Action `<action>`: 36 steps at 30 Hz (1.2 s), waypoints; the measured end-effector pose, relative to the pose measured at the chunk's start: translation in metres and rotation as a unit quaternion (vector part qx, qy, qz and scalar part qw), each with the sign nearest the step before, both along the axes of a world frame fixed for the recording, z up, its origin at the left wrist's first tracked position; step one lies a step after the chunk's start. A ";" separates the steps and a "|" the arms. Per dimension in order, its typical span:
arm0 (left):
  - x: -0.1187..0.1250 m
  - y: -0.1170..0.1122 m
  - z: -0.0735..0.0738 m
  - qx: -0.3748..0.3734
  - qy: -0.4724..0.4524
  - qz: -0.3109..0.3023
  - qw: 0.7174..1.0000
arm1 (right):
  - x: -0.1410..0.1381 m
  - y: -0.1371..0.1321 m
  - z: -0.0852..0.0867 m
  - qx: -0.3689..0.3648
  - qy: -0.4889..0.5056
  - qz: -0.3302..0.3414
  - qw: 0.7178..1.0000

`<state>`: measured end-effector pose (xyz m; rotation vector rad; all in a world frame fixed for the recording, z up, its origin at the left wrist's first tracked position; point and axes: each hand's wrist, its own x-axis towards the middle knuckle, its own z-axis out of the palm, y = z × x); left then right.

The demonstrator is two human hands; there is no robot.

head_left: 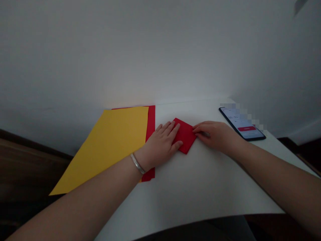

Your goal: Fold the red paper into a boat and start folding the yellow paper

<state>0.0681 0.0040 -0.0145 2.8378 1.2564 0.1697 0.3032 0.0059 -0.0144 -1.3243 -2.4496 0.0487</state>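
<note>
A small folded red paper (186, 134) lies on the white table (200, 187). My left hand (162, 144) rests flat on the paper's left part, fingers stretched out and together, a silver bracelet on the wrist. My right hand (215, 134) lies at the paper's right corner, its fingers held together and pressing that corner down.
A large yellow sheet (112, 144) lies at the left, hanging over the table's edge, with a red sheet (151, 122) under it. A phone (242, 124) with a lit screen lies at the right. A white wall stands right behind the table.
</note>
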 end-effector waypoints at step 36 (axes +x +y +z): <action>-0.030 0.027 0.019 0.023 0.031 0.040 0.998 | -0.005 0.003 -0.011 -0.120 0.000 0.066 0.991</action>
